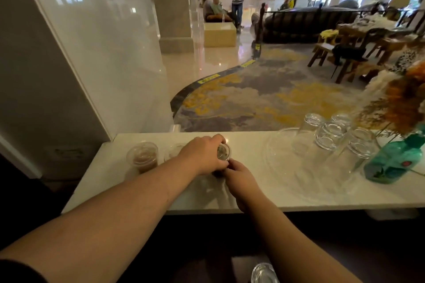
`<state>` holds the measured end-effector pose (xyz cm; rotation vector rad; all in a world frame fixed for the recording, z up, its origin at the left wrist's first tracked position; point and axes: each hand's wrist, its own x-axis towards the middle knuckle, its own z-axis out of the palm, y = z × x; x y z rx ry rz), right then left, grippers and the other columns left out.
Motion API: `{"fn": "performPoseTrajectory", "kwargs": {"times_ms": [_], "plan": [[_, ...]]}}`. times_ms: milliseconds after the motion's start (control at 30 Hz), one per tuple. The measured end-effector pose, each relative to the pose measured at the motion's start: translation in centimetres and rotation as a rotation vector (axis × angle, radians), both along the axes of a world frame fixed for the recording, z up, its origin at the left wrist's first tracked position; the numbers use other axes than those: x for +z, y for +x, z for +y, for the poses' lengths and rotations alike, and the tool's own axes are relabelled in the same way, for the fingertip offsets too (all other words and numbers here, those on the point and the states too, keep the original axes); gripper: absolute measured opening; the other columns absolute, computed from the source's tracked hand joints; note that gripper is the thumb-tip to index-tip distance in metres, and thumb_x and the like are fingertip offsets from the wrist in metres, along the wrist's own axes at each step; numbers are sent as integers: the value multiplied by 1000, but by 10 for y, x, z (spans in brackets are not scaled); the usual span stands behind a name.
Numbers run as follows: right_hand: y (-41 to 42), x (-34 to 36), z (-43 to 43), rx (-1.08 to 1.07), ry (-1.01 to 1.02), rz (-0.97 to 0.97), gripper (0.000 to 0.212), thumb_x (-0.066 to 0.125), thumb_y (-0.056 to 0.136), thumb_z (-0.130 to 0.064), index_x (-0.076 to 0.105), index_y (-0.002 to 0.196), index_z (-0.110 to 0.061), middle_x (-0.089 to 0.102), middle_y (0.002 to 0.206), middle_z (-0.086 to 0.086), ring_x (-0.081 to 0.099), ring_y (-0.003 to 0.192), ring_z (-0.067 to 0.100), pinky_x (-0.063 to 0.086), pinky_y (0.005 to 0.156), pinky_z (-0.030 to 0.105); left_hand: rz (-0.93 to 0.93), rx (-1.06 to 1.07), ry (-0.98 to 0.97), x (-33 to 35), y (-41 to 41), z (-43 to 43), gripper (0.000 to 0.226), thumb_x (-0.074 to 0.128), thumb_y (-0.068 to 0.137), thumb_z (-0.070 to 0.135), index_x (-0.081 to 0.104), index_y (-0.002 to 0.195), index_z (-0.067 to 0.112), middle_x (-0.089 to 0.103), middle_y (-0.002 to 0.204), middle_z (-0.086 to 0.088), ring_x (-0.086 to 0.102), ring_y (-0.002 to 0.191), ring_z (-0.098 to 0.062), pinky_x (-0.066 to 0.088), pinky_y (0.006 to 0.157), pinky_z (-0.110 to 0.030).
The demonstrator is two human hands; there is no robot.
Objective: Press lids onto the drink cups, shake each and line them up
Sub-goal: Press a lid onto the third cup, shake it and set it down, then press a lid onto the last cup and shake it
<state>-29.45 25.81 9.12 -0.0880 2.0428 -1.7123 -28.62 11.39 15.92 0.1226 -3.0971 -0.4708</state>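
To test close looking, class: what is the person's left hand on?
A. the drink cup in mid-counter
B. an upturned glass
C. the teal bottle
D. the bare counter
A: the left hand curls over the top of the cup, while the right hand grips its side lower down.

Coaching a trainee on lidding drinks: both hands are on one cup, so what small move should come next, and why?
Probably press the left hand down on the lid until it snaps. Its fingers curl over the top of the cup while the right hand grips it low. Whether the lid is seated cannot be seen.
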Motion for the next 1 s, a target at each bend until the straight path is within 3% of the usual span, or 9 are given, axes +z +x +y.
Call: {"fn": "performPoseTrajectory", "kwargs": {"times_ms": [200, 333, 433, 567, 667, 800, 867, 933, 1000], "plan": [[5, 14, 7, -9, 62, -17, 36, 62, 75, -16, 75, 109, -13, 78, 100, 5, 72, 96, 22, 60, 85, 37, -17, -10, -18, -1, 1, 7, 80, 73, 76, 63, 48, 147, 36, 65, 140, -3, 61, 122, -28, 57, 97, -45], [13, 24, 27, -11, 90, 10, 27, 50, 75, -7, 74, 85, -15, 72, 76, -1, 64, 73, 16, 47, 64, 29, 21, -70, -11, 2, 8, 25, 76, 71, 86, 58, 48, 152, 29, 48, 160, -5, 44, 145, -29, 40, 118, -45], [23, 30, 55, -61, 117, 49, 26, 49, 82, -7, 70, 75, -20, 61, 59, -12, 52, 59, 8, 40, 56, 25, 124, -159, 31, -1, 20, 55, 54, 65, 94, 50, 57, 143, 27, 56, 152, -1, 47, 140, -24, 42, 114, -42], [56, 27, 106, -133, 127, 76, 27, 51, 81, -12, 75, 79, -26, 62, 51, -13, 50, 43, 1, 39, 44, 18, 129, -213, 167, -29, 46, 102, 34, 53, 100, 46, 61, 130, 33, 69, 131, 5, 61, 121, -19, 51, 95, -37], [86, -4, 141, -191, 160, 34, 37, 54, 81, -14, 80, 103, -29, 79, 75, -7, 70, 63, 8, 50, 51, 19, -4, -216, 280, -73, 69, 131, 34, 51, 98, 52, 60, 126, 36, 73, 121, 5, 67, 109, -19, 53, 85, -36], [121, -70, 166, -278, 297, -131, 53, 61, 90, -20, 58, 143, -16, 67, 133, 6, 64, 118, 20, 55, 96, 33, -253, -135, 282, -143, 95, 155, 59, 57, 92, 66, 55, 141, 34, 66, 139, 0, 65, 122, -23, 53, 94, -36], [134, -100, 171, -248, 363, -262, 48, 62, 92, -32, 54, 138, -19, 60, 135, 10, 61, 121, 23, 51, 104, 40, -406, -43, 316, -171, 106, 160, 76, 62, 87, 71, 47, 151, 32, 58, 151, -5, 60, 132, -27, 51, 102, -37], [144, -119, 173, -230, 368, -364, 61, 60, 95, -37, 49, 148, -8, 60, 143, 13, 63, 122, 27, 54, 100, 40, -523, 59, 414, -193, 115, 162, 84, 66, 87, 69, 44, 156, 25, 56, 155, -8, 57, 137, -28, 49, 110, -36], [149, -131, 174, -256, 320, -392, 62, 59, 96, -29, 45, 153, -7, 62, 142, 17, 66, 119, 29, 57, 99, 41, -564, 144, 546, -207, 123, 161, 71, 67, 93, 58, 54, 150, 19, 64, 146, -9, 63, 129, -26, 50, 111, -37]]}}
